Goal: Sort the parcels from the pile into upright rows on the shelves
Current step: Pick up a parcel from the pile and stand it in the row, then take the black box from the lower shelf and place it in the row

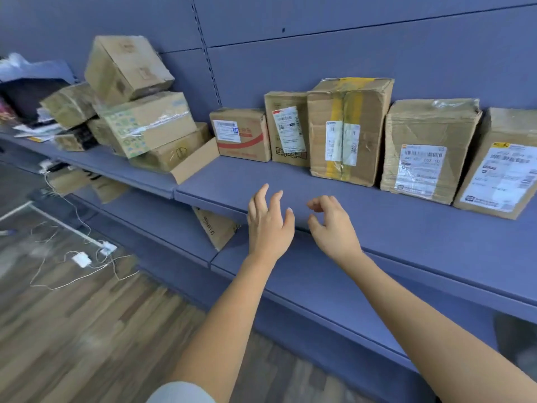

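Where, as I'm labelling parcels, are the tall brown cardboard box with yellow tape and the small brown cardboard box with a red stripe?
Tall yellow-taped box (345,135): head view, mid front face.
Small red-striped box (240,135): head view, mid front face.

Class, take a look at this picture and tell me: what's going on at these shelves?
A person faces blue shelves with both arms stretched out. The left hand and right hand hang empty over the front of the upper shelf, fingers relaxed, touching no parcel. Five cardboard parcels stand upright in a row along the shelf's back at the right. To the left, the pile of boxes lies jumbled, not yet sorted.
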